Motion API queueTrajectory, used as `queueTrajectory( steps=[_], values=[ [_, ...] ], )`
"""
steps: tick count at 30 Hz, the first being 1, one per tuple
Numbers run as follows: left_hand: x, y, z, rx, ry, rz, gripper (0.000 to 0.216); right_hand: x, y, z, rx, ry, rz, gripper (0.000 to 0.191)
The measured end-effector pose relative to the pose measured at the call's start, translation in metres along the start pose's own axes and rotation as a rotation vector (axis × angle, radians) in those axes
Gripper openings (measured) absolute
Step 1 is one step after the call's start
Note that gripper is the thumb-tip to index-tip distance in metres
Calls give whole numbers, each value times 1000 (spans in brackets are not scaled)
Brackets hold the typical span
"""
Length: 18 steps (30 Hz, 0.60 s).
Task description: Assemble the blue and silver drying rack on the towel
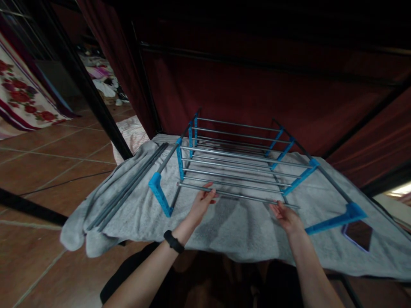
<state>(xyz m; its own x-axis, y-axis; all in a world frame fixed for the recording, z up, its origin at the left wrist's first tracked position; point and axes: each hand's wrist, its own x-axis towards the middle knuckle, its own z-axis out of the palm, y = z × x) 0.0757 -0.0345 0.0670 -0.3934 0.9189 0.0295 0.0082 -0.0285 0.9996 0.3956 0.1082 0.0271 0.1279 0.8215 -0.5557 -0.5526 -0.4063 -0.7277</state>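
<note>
A rack of grey metal rods and blue plastic side brackets [239, 160] lies on a grey blanket [231, 226]. Both hands hold one loose grey rod [239, 196] across the rack's near edge. My left hand [201, 204], with a black band on its wrist, pinches the rod near its left end. My right hand [285, 216] has its fingers closed around the rod near the right end. A blue bracket [159, 193] stands up at the near left, and another blue bracket [337, 220] lies at the near right.
Several spare grey rods [135, 184] lie on the blanket's left side. A dark phone [358, 234] rests at the right. Dark red curtains [257, 85] hang behind, with black frame bars. Tiled floor [48, 162] and a floral cloth [22, 94] are at left.
</note>
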Motion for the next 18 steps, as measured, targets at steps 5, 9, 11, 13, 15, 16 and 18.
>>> queueTrajectory(
  steps=[5, 9, 11, 13, 15, 16, 18],
  values=[
    [0, 23, 20, -431, -148, 40, 45, -8, 6, 7, 35, -10, 30, 26],
    [-4, 28, 37, -429, -230, 110, 49, -15, 15, 15, 106, -94, 50, 23],
    [-6, 26, 45, -378, -247, 144, 52, -20, 23, 20, 132, -132, 81, 22],
    [-7, 25, 53, -308, -269, 177, 53, -27, 32, 28, 148, -179, 112, 21],
    [-9, 25, 59, -233, -293, 213, 54, -34, 40, 36, 156, -223, 130, 21],
    [-10, 26, 61, -199, -297, 235, 54, -37, 42, 40, 157, -235, 131, 21],
    [-11, 33, 62, -132, -274, 303, 52, -44, 46, 47, 144, -281, 142, 18]
  ],
)
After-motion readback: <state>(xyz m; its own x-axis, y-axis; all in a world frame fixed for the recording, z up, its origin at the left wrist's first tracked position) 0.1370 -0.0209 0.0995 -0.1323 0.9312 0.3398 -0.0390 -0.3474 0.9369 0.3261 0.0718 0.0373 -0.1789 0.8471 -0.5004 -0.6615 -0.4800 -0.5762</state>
